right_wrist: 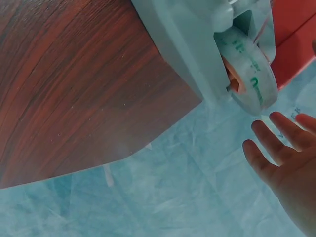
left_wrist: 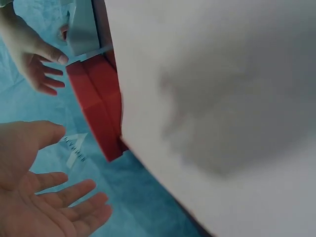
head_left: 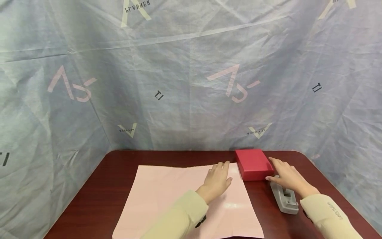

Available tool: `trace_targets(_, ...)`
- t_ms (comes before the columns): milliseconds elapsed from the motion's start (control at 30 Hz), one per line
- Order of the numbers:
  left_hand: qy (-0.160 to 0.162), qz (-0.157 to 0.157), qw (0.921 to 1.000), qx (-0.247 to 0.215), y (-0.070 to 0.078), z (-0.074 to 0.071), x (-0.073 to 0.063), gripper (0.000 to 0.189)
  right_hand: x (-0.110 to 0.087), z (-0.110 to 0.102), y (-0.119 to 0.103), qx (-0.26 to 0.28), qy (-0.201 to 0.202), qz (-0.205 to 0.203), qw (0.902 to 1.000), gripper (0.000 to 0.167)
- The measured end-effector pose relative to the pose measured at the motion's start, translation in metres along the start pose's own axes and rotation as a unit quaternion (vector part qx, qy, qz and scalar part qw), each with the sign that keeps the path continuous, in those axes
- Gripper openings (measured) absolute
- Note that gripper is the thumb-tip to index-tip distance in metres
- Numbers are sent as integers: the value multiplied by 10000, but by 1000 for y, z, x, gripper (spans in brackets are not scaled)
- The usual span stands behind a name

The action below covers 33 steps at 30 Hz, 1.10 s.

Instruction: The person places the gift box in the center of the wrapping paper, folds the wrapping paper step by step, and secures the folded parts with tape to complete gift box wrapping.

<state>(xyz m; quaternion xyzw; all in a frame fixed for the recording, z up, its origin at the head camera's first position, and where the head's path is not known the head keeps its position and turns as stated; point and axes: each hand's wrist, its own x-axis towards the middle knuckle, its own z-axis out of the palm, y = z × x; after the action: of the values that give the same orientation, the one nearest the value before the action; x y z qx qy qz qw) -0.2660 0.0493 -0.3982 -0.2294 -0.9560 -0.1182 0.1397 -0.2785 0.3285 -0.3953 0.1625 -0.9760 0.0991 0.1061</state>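
A red box lies at the back right of the dark wood table. My right hand, fingers spread, is beside its right side and over the grey tape dispenser. In the right wrist view a roll of clear tape with green print sits in the dispenser, near the fingertips. My left hand hovers over the right part of a pink sheet of paper, left of the box, its fingers extended. Nothing is held in the left palm.
The pink sheet covers much of the table, and its right edge runs close to the red box. A grey printed cloth hangs behind the table and along both sides. The table's back corners are rounded.
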Motion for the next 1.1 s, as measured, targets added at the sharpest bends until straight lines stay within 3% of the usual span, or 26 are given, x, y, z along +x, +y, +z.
trace_targets(467, 86, -461, 9984, 328, 43, 46, 32, 61, 15, 18, 5, 43, -360, 374, 9986, 86)
trace_targets(567, 61, -605, 9976, 326, 50, 52, 35, 64, 17, 20, 6, 362, -619, 591, 9957, 89)
trace_targets(733, -18, -704, 9969, 356, 57, 58, 37, 68, 18, 22, 7, 917, -855, 895, 9881, 90)
trace_targets(1100, -296, -734, 9966, 212, 57, 64, 41, 72, 22, 27, 11, 1099, -500, 765, 9897, 78)
